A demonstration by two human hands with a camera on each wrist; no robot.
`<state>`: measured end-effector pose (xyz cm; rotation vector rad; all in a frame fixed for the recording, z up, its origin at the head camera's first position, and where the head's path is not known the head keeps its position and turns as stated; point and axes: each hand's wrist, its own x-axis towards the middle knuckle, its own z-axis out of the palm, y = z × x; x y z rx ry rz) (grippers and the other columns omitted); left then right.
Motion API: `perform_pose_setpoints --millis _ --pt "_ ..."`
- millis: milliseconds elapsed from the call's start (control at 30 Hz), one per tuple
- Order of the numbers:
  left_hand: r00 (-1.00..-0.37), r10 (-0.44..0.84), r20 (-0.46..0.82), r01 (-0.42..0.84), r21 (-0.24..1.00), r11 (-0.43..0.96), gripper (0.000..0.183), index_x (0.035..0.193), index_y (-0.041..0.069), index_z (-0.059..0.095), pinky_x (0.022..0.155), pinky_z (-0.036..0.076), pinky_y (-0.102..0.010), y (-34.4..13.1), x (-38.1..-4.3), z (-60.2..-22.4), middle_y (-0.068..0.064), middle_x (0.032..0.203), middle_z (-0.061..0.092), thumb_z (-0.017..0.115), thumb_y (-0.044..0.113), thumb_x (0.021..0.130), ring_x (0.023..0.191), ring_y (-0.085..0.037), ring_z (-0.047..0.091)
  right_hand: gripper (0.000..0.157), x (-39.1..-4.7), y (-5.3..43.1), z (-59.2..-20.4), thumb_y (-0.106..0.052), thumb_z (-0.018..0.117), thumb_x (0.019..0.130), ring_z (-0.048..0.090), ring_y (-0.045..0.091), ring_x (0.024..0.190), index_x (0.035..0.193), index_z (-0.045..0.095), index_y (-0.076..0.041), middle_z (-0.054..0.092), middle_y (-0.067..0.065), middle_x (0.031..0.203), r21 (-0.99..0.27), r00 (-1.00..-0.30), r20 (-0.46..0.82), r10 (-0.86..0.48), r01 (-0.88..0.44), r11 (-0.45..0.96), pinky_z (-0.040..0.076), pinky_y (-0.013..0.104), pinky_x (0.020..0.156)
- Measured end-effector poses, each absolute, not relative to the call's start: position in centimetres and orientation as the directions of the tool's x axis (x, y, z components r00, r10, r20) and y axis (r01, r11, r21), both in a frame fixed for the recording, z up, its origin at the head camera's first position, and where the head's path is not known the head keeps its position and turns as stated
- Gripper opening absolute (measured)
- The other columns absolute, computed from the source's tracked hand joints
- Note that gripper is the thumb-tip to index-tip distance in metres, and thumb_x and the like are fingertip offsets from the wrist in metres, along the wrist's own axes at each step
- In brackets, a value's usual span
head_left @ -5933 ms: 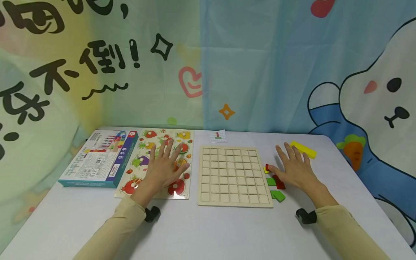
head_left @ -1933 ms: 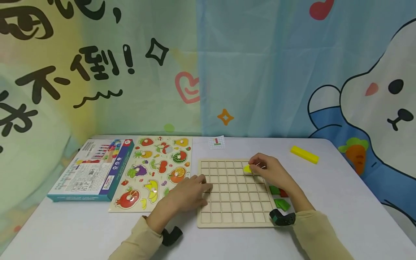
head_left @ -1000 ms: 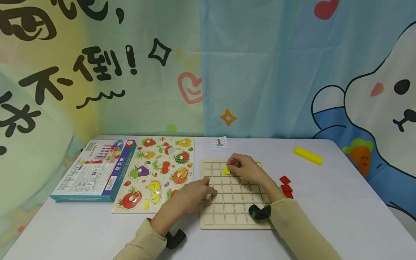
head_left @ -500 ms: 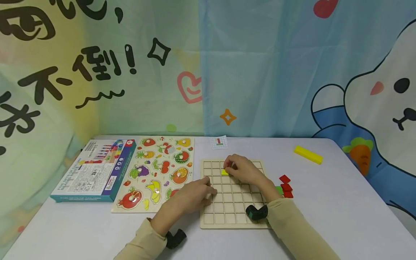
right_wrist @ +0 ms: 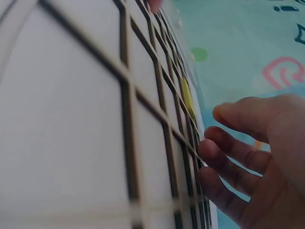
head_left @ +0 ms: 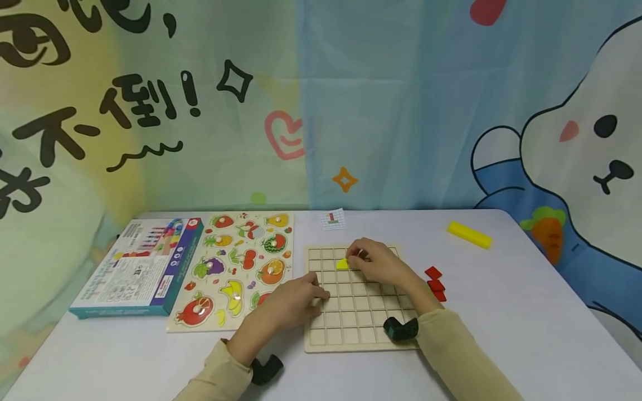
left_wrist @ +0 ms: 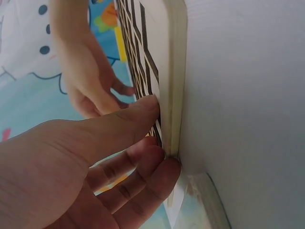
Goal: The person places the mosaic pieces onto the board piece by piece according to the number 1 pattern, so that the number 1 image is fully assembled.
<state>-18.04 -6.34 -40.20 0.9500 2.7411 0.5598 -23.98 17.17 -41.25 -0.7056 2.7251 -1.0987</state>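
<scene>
Pale wood for the grid board point(head_left: 349, 318) on the white table point(head_left: 481, 317), as seen from the head. Toward its far edge, in the 2nd row and about the 3rd column from the left, a yellow piece point(head_left: 342, 264). At the board's left rim, the left hand point(head_left: 296, 301). Just beside the yellow piece, the right hand point(head_left: 382, 264), with fingers bent and close together; contact with the piece unclear from this angle. Off the board's right side, 3 red pieces point(head_left: 436, 285), near the right forearm. Farther back, a yellow bar point(head_left: 469, 235). Beyond the board, 1 small printed card point(head_left: 333, 219). To the left, a fruit-picture board point(head_left: 236, 270) and a flat box point(head_left: 135, 267), side by side. From the left wrist, a hold on the grid board's rim, with the thumb on the gridded face and the fingers against the outer edge. From the right wrist, visible thumb and fingers loosely bent, with a narrow gap between, apart from the yellow piece in the grid.
</scene>
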Motion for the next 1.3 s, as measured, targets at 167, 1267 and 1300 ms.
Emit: perform_pose_setpoints --millis 167,1267,1300 --pt "-0.773 0.634 -0.034 0.561 0.431 0.707 0.031 0.111 0.012 0.070 0.058 0.038 -0.017 -6.5 -18.0 -40.3 0.001 0.098 0.055 0.073 0.013 0.081 0.067 -0.005 0.044 0.017 -23.3 19.9 -41.1 -0.021 0.053 0.096 0.060 0.020 0.094 0.107 0.060 -0.009 0.063 0.007 0.104 -0.705 -0.892 0.056 -0.448 -0.353 0.615 0.049 0.031 0.075" --pt "-0.802 0.598 -0.009 0.490 0.563 0.666 0.029 0.108 0.007 0.069 0.059 0.039 -0.020 -6.6 -18.0 -40.4 -0.003 0.099 0.059 0.073 0.012 0.080 0.069 -0.008 0.049 0.034 -21.5 33.8 -41.1 -0.030 0.060 0.092 0.052 0.020 0.091 0.119 0.062 -0.011 0.061 0.007 0.105 -0.615 -0.948 -0.195 -0.253 -0.083 0.785 0.047 0.025 0.075" --pt "-0.802 0.597 -0.008 0.490 0.563 0.665 0.029 0.108 0.007 0.069 0.059 0.039 -0.020 -6.6 -18.0 -40.4 -0.003 0.099 0.059 0.073 0.011 0.080 0.069 -0.008 0.049 0.035 -21.5 33.9 -41.1 -0.031 0.060 0.091 0.051 0.019 0.091 0.120 0.062 -0.011 0.061 0.006 0.104 -0.613 -0.946 -0.195 -0.258 -0.088 0.785 0.047 0.026 0.076"
